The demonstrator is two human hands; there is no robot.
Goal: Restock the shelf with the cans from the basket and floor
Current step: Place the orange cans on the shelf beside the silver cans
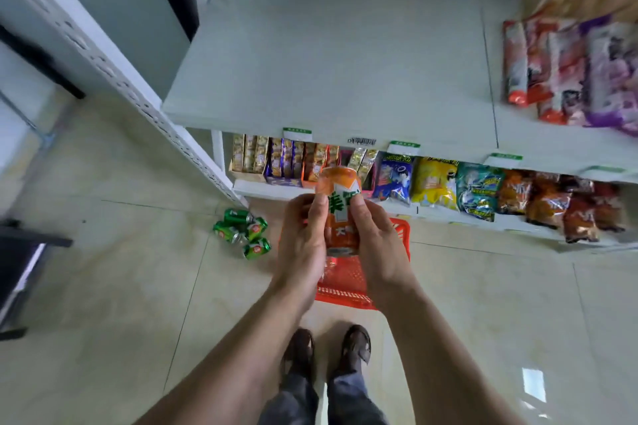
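orange can [340,214] upright, gripped by left hand [302,245], right hand [381,248]

Orange can [340,214] shows green characters, partly "美".

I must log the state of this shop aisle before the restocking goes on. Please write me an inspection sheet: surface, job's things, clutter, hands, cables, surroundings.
Surface: wide pale shelf, bare across the middle; snack bags at its right end.
Job's things: orange can held in front of the shelf edge; red basket on the floor beneath the hands; four green cans lying on the floor, left of the basket.
Clutter: nothing seen.
Hands: left hand and right hand both grip the orange can, fingers curled round it.
Cables: nothing seen.
Surroundings: lower shelf packed with boxes and snack packets; glossy tiled floor; white perforated post at the left.
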